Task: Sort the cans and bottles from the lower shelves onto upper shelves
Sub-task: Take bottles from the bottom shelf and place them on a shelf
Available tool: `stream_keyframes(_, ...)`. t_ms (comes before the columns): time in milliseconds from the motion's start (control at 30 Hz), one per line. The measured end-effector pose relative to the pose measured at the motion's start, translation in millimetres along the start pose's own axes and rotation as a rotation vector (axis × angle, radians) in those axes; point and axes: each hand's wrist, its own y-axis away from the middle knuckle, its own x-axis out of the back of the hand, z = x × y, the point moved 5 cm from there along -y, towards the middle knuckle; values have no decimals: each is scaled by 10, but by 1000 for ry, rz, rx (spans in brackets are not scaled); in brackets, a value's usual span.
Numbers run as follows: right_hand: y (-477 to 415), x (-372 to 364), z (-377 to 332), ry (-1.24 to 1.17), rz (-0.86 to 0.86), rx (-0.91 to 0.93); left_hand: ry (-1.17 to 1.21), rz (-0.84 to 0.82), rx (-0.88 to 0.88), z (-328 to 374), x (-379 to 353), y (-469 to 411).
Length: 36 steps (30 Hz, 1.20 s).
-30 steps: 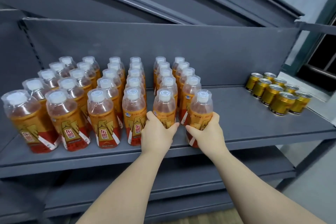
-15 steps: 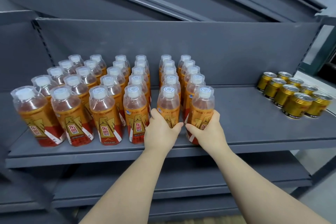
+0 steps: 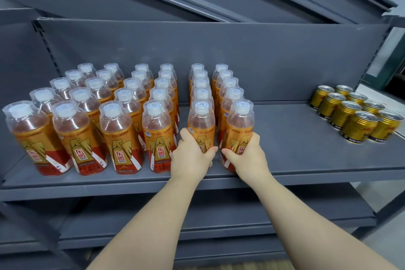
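Observation:
Several rows of orange drink bottles with white caps stand on a grey shelf. My left hand grips the front bottle of the fifth row. My right hand grips the front bottle of the sixth row, the rightmost. Both bottles stand upright on the shelf, side by side. A cluster of gold cans sits at the shelf's right end, apart from the bottles.
Lower grey shelves lie below the front edge. The shelf's back panel rises behind the bottles, and another shelf slants overhead. A bare stretch of shelf separates the bottles from the cans.
Both hands keep their grip on the two front bottles. The view has shifted slightly left, so the cans sit farther right in frame.

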Motion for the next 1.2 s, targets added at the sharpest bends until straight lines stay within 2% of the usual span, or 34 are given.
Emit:
stream_keyframes(500, -24, -38, -2, 76, 14, 0, -58, 32, -2, 44, -12, 50)
stream_keyframes(967, -37, -71, 38, 78, 6, -6, -16, 26, 29, 2, -61, 52)
stream_keyframes(1200, -20, -30, 48, 14, -49, -50, 42, -45, 33, 14, -39, 71)
